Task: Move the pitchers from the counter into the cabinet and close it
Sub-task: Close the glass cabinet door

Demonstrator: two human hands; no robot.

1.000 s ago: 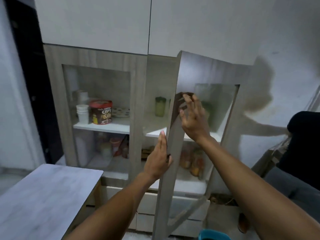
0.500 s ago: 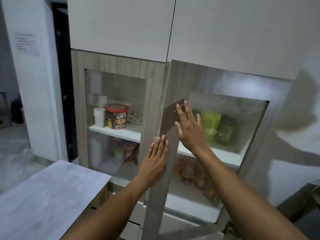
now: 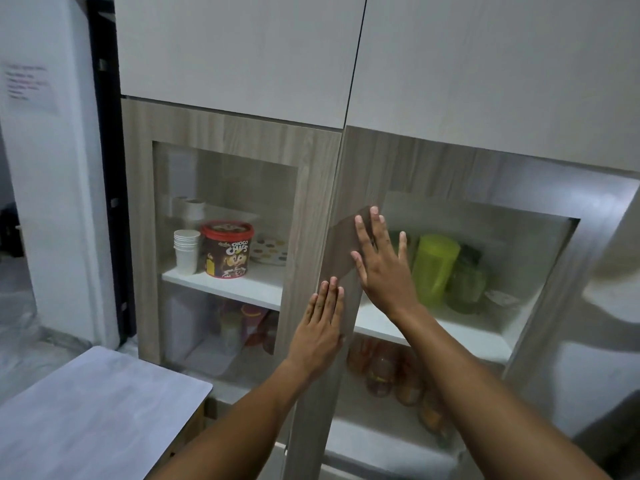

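Behind the glass of the right cabinet door (image 3: pixel 408 164), two green pitchers stand on the white upper shelf: a light green pitcher (image 3: pixel 437 268) and a darker green pitcher (image 3: pixel 467 284) to its right. The door lies flush with the left door (image 3: pixel 311 188). My right hand (image 3: pixel 381 261) is flat against the door's left stile and glass edge, fingers spread. My left hand (image 3: pixel 323 323) presses flat on the same stile lower down. Neither hand holds anything.
The left compartment holds stacked paper cups (image 3: pixel 186 251), a red Choco Chips tub (image 3: pixel 227 249) and a patterned plate. Jars (image 3: pixel 388 372) fill the lower right shelf. A grey counter (image 3: pixel 86 417) juts in at the bottom left. A dark doorway (image 3: pixel 107 168) is further left.
The right cabinet door has swung from half open to shut against the frame, pushed by both flat hands. The view has moved closer to the cabinet.
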